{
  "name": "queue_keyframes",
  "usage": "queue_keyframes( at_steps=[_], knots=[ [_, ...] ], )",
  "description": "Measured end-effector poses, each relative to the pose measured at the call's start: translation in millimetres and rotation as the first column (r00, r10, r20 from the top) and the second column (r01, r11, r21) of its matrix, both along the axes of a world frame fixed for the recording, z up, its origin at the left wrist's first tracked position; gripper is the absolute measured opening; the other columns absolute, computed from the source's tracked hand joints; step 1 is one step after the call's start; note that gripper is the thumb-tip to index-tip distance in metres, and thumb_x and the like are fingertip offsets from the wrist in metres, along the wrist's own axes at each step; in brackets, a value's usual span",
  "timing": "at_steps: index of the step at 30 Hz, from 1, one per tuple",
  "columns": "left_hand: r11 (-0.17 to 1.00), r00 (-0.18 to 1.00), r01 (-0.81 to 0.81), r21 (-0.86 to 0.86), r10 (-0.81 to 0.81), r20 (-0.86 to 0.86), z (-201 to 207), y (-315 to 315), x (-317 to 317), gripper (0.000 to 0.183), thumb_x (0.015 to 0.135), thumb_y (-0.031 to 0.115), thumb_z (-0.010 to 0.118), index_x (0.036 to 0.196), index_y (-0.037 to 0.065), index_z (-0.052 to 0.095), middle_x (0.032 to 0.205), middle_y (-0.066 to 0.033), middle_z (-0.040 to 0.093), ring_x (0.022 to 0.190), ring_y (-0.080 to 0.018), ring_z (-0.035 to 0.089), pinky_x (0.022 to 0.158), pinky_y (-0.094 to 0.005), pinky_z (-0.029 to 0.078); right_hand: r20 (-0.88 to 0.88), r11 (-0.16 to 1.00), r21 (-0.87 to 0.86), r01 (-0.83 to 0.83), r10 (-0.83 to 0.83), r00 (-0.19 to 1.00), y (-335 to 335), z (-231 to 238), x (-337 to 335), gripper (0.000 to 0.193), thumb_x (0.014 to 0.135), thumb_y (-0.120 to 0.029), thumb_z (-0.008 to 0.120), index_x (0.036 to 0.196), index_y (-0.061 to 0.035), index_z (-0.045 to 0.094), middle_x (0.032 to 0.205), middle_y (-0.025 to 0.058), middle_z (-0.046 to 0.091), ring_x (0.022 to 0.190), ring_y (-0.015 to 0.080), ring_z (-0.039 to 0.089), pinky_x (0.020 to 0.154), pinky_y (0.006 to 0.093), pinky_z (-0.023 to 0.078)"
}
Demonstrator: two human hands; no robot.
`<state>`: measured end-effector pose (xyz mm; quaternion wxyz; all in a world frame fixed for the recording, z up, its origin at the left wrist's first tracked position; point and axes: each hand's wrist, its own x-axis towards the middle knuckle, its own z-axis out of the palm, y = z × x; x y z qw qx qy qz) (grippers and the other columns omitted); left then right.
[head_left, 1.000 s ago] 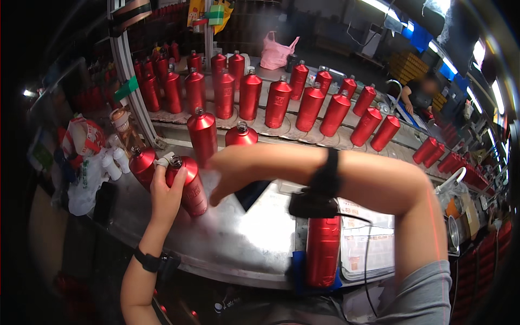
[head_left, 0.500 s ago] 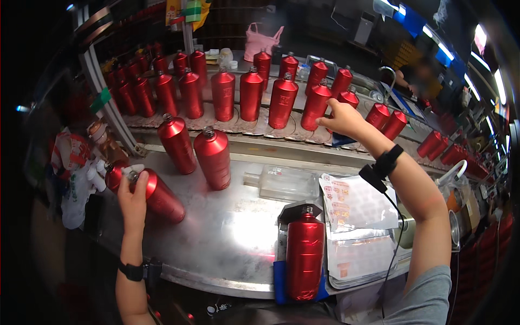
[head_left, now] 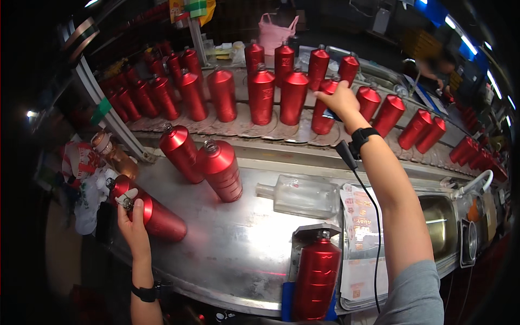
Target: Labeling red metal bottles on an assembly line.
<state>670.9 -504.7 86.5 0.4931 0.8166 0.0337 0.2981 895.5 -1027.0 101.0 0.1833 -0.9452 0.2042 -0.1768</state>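
My left hand [head_left: 134,230] is closed around the neck end of a tilted red metallic bottle [head_left: 160,218] above the left part of the bench. A small white piece [head_left: 128,196] shows at its fingertips. Behind it lies the upper part of another red bottle [head_left: 115,183], partly hidden. Over at the conveyor, my right hand [head_left: 343,102] has its fingers around the shoulder of an upright red bottle [head_left: 324,118], whose neck they partly cover. Two more red bottles, one [head_left: 182,154] behind the other [head_left: 221,170], stand on the bench between my hands.
Several red bottles line the conveyor [head_left: 246,131]. A clear glass bottle [head_left: 306,195] lies on the metal bench [head_left: 227,244]. Near the front edge, a red bottle [head_left: 317,276] rests in a dark holder beside printed sheets [head_left: 360,216]. A black cable [head_left: 376,238] hangs from my right wrist.
The view has shifted. My right hand has gone from the side of a conveyor bottle to around a bottle's shoulder. My left hand keeps its hold on the tilted bottle.
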Motion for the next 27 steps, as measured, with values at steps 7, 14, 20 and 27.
queue_keyframes(
  at_steps=[7, 14, 20, 27],
  knots=[
    [0.998, 0.999, -0.025, -0.064, 0.026, 0.023, -5, 13, -2, 0.031, 0.098, 0.014, 0.057, 0.124, -0.003, 0.059, 0.117, -0.0049, 0.06, 0.107, -0.013, 0.053, 0.099, -0.0282, 0.039, 0.1, 0.998, 0.002, 0.061, -0.061, 0.993, -22, -9, -8, 0.08, 0.072, -0.056, 0.077, 0.119, 0.0029, 0.048, 0.111, 0.028, 0.063, 0.103, 0.0413, 0.065, 0.085, 0.0476, 0.054],
    [0.999, 0.999, -0.012, 0.032, 0.011, 0.047, -10, 11, 3, 0.029, 0.1, 0.012, 0.053, 0.124, -0.002, 0.059, 0.113, -0.0022, 0.059, 0.102, -0.0093, 0.053, 0.094, -0.0253, 0.042, 0.127, 0.995, -0.04, 0.09, -0.084, 0.988, -63, -13, -20, 0.082, 0.072, -0.057, 0.076, 0.12, 0.003, 0.048, 0.112, 0.0274, 0.063, 0.104, 0.0406, 0.064, 0.086, 0.0462, 0.054],
    [1.0, 0.999, -0.021, -0.02, 0.022, 0.04, -10, 14, -3, 0.029, 0.097, 0.015, 0.058, 0.121, -0.002, 0.06, 0.113, -0.0044, 0.061, 0.105, -0.0133, 0.053, 0.098, -0.0288, 0.039, 0.105, 0.993, -0.035, 0.115, -0.11, 0.988, -88, -11, -38, 0.079, 0.071, -0.055, 0.076, 0.118, 0.0032, 0.051, 0.115, 0.0265, 0.063, 0.106, 0.0396, 0.064, 0.085, 0.0447, 0.053],
    [1.0, 1.0, 0.005, 0.024, -0.006, 0.016, -6, 8, -5, 0.031, 0.099, 0.015, 0.056, 0.124, -0.002, 0.059, 0.117, -0.0053, 0.061, 0.109, -0.0134, 0.053, 0.099, -0.0289, 0.039, 0.165, 0.993, -0.053, 0.107, -0.097, 0.981, -109, 8, -96, 0.077, 0.071, -0.056, 0.075, 0.115, 0.0033, 0.053, 0.107, 0.0252, 0.066, 0.101, 0.039, 0.065, 0.086, 0.0465, 0.05]
  ],
)
